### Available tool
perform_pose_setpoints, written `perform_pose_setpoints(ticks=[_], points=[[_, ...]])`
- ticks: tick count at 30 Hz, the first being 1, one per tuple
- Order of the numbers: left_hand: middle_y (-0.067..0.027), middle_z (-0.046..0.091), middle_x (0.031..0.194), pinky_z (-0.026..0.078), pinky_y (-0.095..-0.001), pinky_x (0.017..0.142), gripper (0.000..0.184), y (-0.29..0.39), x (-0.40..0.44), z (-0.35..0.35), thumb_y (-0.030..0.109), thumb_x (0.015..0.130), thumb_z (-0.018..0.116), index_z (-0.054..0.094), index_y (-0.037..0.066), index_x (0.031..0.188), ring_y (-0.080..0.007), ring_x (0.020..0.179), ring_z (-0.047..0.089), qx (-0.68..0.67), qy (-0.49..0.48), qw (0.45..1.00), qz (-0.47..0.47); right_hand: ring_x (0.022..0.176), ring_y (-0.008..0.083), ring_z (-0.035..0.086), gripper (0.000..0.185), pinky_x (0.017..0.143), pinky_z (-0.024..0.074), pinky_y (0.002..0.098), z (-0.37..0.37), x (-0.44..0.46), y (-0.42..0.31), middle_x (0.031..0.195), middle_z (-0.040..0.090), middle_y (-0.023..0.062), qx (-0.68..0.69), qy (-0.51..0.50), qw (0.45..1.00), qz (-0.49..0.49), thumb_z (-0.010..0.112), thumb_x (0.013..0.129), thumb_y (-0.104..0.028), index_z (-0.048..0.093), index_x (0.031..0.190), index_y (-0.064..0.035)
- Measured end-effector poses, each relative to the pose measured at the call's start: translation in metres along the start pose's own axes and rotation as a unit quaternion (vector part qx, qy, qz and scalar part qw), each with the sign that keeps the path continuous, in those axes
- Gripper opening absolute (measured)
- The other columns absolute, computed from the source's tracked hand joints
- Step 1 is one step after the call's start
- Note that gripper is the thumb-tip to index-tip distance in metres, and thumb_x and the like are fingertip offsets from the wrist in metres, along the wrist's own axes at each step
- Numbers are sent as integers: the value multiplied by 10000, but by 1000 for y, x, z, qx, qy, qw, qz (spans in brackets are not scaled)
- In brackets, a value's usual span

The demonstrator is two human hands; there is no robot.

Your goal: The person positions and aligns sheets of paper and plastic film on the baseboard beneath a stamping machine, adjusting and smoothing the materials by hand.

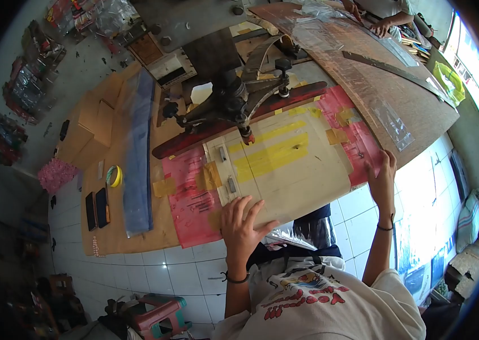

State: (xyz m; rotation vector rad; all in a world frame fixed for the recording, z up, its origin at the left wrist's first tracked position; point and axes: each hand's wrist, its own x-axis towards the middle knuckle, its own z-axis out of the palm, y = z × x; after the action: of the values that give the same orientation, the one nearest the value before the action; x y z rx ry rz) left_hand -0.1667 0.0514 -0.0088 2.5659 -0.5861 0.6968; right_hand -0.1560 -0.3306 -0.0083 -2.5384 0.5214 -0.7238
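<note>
A cream-coloured board [293, 190] lies in front of me, with yellow tape strips [276, 153] across it. Red plastic sheeting [191, 207] is taped at both its ends with brown tape. Two small metal pieces sit near the board's left side. My left hand [242, 224] lies with spread fingers on the board's near left corner. At the right end, my right hand [384, 173] touches the edge of the red sheeting with its fingers apart. Above the board hangs a black metal machine head [231, 102] with knobs; a long dark red bar [194, 139] runs along the far edge.
Left of the board are a blue plastic strip [139, 164], a yellow tape roll [115, 177], a dark phone-like case [102, 208] and cardboard [95, 122]. Another person's hand [382, 27] is at the brown table [437, 116] at upper right. A stool [163, 314] stands below left.
</note>
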Motion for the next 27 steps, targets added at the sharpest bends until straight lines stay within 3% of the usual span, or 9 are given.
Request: perform_pose_setpoints(ticks=[3,7,8,11,12,16,20,23,27], points=[[-75,635,1198,463,-485,970,522,0,-3,4,534,747,831,737,151,1089,-319,1159,574,1,22,1000,-2,1337,417,458,643,1132,383,513,6,-19,-14,1399,475,265,14,-5,999,35,759,913,-242,456,1412,28],[-71,645,1167,466,-480,953,457,0,-1,6,519,777,817,745,158,1049,-317,1138,586,-4,39,999,1,1045,252,668,779,862,571,344,-5,-7,-17,1256,606,185,282,-14,946,158,804,895,-275,403,1467,71],[-71,646,1164,467,-479,951,447,0,-2,6,516,783,814,746,160,1045,-316,1135,587,-7,40,999,0,862,160,678,828,695,553,247,-3,-5,-15,1126,675,125,267,17,954,135,800,901,-323,382,1493,77],[-71,638,1160,479,-478,944,451,1,-1,6,536,814,790,736,162,1060,-300,1116,600,2,49,999,12,840,144,663,813,677,527,259,-26,12,-9,1039,703,111,320,-141,909,229,755,929,-400,404,1490,72],[-71,636,1161,477,-478,947,450,0,-1,6,537,812,790,736,167,1063,-300,1117,599,2,47,999,15,794,123,646,745,664,510,268,-33,20,-16,946,715,90,290,-192,919,188,691,964,-457,478,1443,72],[-77,632,1166,462,-483,956,457,1,-3,4,543,786,803,746,178,1055,-310,1123,586,-6,31,999,25,856,154,660,653,698,530,291,-19,59,-19,970,710,124,308,-284,906,62,640,994,-493,598,1317,73],[-90,614,1194,448,-496,969,508,1,-1,1,567,748,819,745,179,1069,-320,1139,571,-11,16,999,32,864,200,677,727,712,562,305,-1,92,-50,983,693,118,301,-256,914,86,633,947,-630,683,1173,59],[-95,599,1222,437,-504,985,562,4,0,-3,584,721,827,739,181,1102,-323,1157,558,-14,4,999,33,835,190,679,794,758,589,300,5,117,-53,1124,661,131,237,-355,899,104,628,938,-655,597,1294,54],[-91,590,1244,416,-509,1014,613,7,2,-3,590,700,831,735,193,1157,-313,1187,545,-4,-13,999,34,780,158,690,799,683,561,298,38,132,-59,879,703,117,124,-354,925,67,612,925,-691,690,1073,90]])
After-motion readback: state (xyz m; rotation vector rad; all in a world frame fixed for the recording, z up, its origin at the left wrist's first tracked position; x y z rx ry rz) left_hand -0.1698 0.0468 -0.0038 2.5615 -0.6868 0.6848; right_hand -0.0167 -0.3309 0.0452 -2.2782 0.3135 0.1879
